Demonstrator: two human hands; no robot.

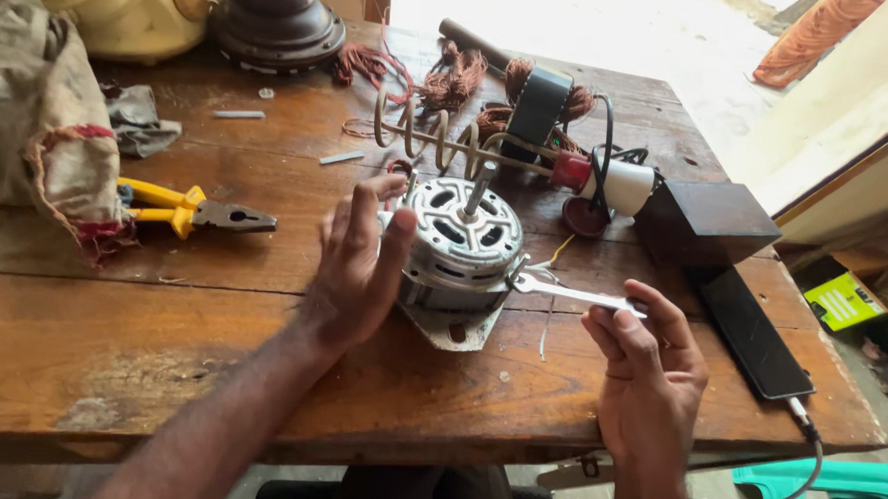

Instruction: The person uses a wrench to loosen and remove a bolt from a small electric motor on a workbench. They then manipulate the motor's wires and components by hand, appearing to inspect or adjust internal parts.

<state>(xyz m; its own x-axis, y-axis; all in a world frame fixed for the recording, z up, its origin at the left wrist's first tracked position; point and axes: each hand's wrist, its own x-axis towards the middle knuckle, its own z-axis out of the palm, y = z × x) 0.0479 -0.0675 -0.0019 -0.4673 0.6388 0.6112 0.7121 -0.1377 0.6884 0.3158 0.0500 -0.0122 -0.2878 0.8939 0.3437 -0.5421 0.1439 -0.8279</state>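
Frame centre: motor on table. Left hand flat against its side, fingers spread. Right hand, lower right, pinches spanner set on motor's edge.

My left hand sits mid-scene, forearm running in from the near left, palm turned right, fingers spread and pointing toward the far side, flat rather than curled. My right hand is nearer and further right, its wrist coming up from the near edge, palm facing left. Thumb and fingertips are pinched together at its far end, the other fingers loosely curled.
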